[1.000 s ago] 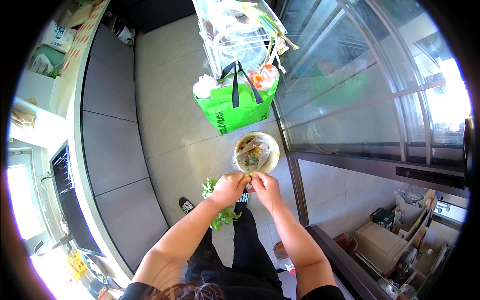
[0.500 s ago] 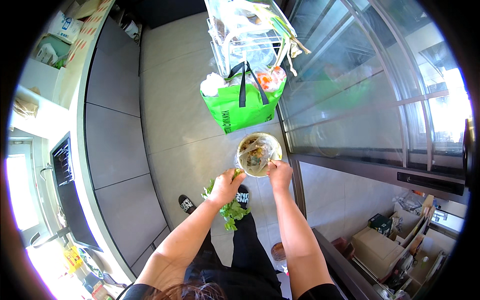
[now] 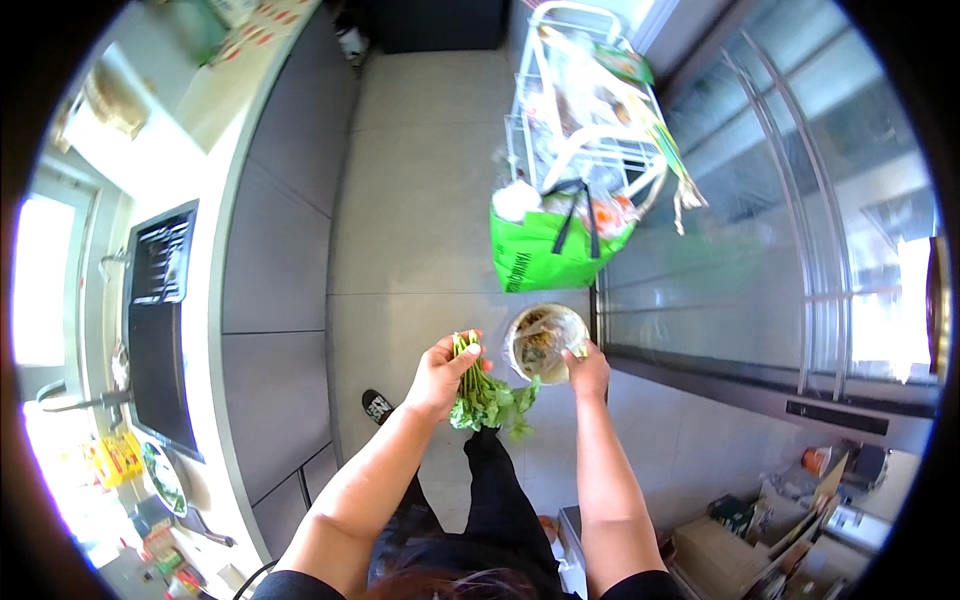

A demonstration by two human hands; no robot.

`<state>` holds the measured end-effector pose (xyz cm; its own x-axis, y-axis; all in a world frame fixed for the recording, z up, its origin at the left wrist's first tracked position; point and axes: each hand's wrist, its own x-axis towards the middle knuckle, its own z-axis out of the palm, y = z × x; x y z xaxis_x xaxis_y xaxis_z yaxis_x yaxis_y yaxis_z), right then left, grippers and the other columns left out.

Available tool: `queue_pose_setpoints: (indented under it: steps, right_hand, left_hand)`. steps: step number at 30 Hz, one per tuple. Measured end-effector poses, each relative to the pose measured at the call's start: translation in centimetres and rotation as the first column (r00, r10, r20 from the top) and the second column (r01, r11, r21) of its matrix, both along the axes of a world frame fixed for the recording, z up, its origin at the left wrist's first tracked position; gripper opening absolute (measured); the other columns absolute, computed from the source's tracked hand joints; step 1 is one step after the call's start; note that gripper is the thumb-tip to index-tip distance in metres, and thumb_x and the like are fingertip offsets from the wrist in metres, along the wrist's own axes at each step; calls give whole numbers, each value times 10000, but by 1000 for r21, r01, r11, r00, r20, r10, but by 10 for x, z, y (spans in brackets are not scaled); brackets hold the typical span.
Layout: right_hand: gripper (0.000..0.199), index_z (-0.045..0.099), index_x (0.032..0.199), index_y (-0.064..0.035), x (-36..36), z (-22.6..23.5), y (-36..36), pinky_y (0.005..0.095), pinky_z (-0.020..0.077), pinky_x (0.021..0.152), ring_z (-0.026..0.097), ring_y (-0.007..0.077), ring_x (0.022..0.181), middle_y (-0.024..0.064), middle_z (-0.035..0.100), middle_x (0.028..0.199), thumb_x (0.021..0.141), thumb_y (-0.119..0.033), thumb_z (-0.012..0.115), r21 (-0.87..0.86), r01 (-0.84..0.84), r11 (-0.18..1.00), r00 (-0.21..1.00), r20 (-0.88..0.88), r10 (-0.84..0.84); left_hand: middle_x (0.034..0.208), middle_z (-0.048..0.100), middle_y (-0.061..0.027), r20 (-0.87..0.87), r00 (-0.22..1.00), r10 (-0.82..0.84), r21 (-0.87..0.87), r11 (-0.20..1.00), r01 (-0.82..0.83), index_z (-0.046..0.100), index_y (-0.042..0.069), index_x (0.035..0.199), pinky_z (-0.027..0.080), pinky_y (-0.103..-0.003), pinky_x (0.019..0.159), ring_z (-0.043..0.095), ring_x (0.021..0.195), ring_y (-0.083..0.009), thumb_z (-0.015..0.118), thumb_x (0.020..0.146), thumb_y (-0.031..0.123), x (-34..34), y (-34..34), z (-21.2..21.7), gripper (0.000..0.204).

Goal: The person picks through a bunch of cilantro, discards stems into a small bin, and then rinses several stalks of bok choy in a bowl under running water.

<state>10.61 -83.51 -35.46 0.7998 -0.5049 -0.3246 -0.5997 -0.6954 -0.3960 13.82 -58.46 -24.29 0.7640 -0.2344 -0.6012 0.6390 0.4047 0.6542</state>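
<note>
My left hand [image 3: 440, 375] is closed around the pale stems of a bunch of leafy green herbs [image 3: 487, 400]. The leaves hang toward my feet, left of the waste bin. This round, pale bin [image 3: 513, 350] stands on the floor, lined with a clear plastic bag [image 3: 566, 338] and holding brownish scraps. Over the bin's right rim is my right hand [image 3: 590, 372], its fingers pinched together. A small pale-green bit shows at the fingertips, too small to name.
Beyond the bin stands a full green shopping bag [image 3: 545, 250], against a white wire rack [image 3: 570, 140] with vegetables. Grey cabinets [image 3: 275, 280] and a counter with a dark sink [image 3: 160, 370] run along the left. Glass sliding doors [image 3: 720, 290] are at right, cardboard boxes [image 3: 705, 555] lower right.
My left hand has turned and lifted the bunch, so its stems and leaves show more fully. My right hand stays by the bin's rim. The whole view has shifted and turned.
</note>
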Motion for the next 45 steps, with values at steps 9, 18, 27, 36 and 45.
queue_pose_setpoints:
  steps: [9,18,27,36,45]
  right_hand:
    - [254,584,1047,17,74,91,188,216,473,532,573,111,638,76,613,808,818,-89,616,719,-14,695,983,137,-121]
    - [160,576,983,11,99,240,539,225,510,611,585,113,664,63,608,796,851,-77,592,934,-343,104,938,335,87]
    - [303,578,1085,37,56,273,763,246,472,803,597,152,903,97,631,981,792,-20,625,782,-538,-315,399,565,722]
    - [499,523,1166,-2,67,270,865,292,456,847,608,219,963,144,618,1041,717,-163,672,310,-642,-701,-382,664,643]
    - [310,574,967,5,89,238,946,329,460,655,588,224,675,125,606,741,746,-211,603,540,-702,-464,-86,583,808]
  left_hand:
    - [901,577,-56,-26,844,536,-320,795,-515,549,41,1044,497,-396,796,602,871,-235,599,841,115,-7,212,90,222]
    - [940,581,-81,216,350,912,-415,410,-812,503,29,1092,490,-410,826,588,937,-255,550,870,97,-74,471,166,237]
    - [992,600,-55,206,-42,978,-369,38,-929,568,51,1025,486,-354,822,576,971,-202,572,858,80,-113,568,151,170]
    - [971,592,-54,201,-298,933,-259,-243,-935,581,39,1027,485,-295,799,577,894,-156,574,856,66,-81,623,148,173]
    - [1095,568,-58,594,-54,803,382,-340,-859,496,2,1213,383,-267,899,510,1018,-131,568,881,254,-112,747,131,422]
